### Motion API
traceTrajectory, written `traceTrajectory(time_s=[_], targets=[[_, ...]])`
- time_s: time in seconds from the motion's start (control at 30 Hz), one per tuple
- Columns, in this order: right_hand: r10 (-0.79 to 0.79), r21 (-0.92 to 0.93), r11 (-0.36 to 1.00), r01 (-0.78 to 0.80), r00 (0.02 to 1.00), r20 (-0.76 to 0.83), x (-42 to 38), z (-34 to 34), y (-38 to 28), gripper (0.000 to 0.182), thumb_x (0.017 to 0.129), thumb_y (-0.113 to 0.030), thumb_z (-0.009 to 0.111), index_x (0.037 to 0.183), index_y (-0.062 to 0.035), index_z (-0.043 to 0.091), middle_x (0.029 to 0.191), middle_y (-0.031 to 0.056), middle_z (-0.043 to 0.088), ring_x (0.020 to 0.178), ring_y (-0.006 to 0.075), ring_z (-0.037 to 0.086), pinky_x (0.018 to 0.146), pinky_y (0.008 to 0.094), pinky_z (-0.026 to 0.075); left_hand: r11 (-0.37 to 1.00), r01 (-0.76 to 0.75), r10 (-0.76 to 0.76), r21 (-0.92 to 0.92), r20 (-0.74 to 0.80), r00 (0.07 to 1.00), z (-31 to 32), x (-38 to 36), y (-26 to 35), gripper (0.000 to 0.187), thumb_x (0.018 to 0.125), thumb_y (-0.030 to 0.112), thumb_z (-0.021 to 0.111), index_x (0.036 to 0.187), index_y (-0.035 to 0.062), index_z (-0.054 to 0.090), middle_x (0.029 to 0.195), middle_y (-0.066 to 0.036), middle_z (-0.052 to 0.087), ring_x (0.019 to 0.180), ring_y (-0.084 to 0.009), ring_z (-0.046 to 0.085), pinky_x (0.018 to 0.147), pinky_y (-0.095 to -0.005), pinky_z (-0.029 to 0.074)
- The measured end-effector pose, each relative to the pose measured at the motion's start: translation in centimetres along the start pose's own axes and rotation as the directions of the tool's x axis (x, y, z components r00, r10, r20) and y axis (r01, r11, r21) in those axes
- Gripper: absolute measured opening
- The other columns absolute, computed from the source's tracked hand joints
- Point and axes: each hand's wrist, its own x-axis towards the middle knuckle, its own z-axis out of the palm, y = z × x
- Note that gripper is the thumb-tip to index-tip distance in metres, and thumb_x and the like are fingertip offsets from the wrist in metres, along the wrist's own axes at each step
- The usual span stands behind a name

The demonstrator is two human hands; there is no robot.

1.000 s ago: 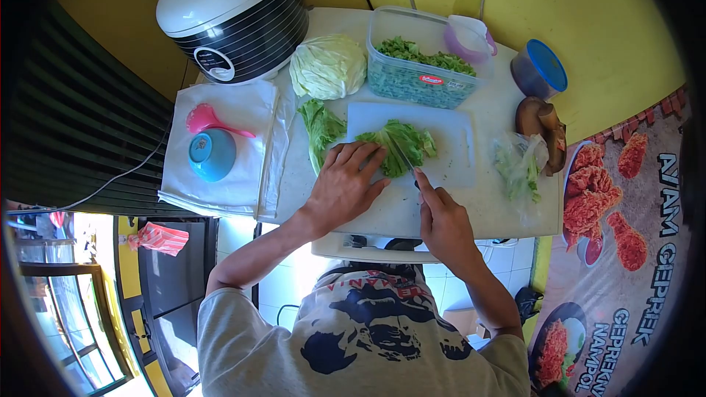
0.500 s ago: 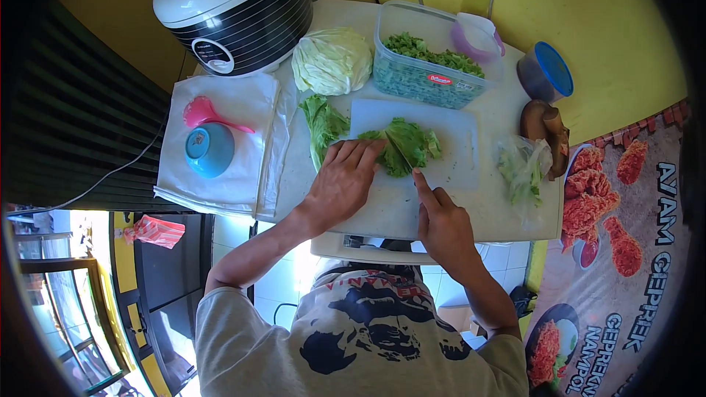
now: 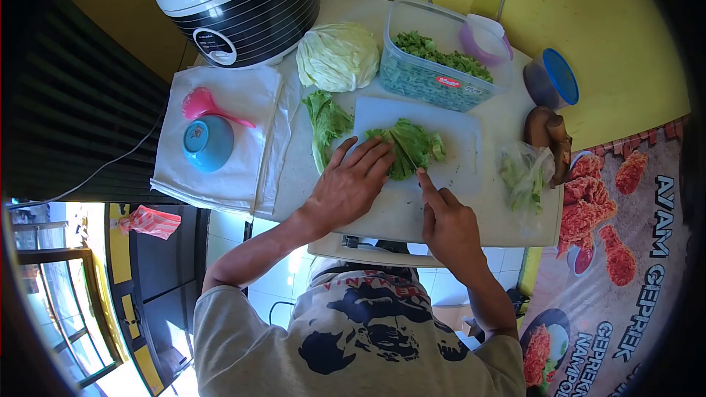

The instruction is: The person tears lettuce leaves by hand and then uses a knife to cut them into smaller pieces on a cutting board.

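Green lettuce (image 3: pixel 409 145) lies bunched on a white cutting board (image 3: pixel 460 125). My left hand (image 3: pixel 357 176) presses down on its left side, fingers curled over the leaves. In my right hand (image 3: pixel 448 224) is a knife (image 3: pixel 416 162), the index finger stretched along its spine; the blade is in the lettuce and mostly hidden by the leaves. Another lettuce piece (image 3: pixel 323 123) rests left of the board. Behind the board stands a clear plastic container (image 3: pixel 434 95) with cut lettuce inside and a purple-rimmed cup at its right end.
A pale cabbage (image 3: pixel 337 57) sits beside a rice cooker (image 3: pixel 246 18). On white sheets (image 3: pixel 246 95) at left are a blue bowl (image 3: pixel 209 145) and a pink ladle (image 3: pixel 202 104). At right are a blue-lidded tub (image 3: pixel 551 77), a brown wooden object (image 3: pixel 548 132) and a plastic bag of greens (image 3: pixel 526 173).
The view has shifted slightly. My left hand's fingers have moved a little right over the lettuce. The blade shows less than before, and my right hand sits at nearly the same place.
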Motion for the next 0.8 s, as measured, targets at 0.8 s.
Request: traceTrajectory(time_s=[0.8], targets=[[0.103, -0.096, 0.992, -0.081, 0.962, 0.251, -2.9, -4.5, -1.8, 0.065, 0.092, -0.006, 0.062, 0.155, -0.0064, 0.047, 0.083, 0.0149, 0.064, 0.058, 0.0358, 0.066, 0.056, 0.0464, 0.056, 1.000, 0.012, -0.012, 0.012, 0.019, 1.000, -0.3, 0.5, 0.1, 0.043, 0.095, 0.018, 0.069, 0.136, 0.0055, 0.063, 0.142, -0.013, 0.060, 0.138, -0.0310, 0.052, 0.120, -0.0518, 0.035]])
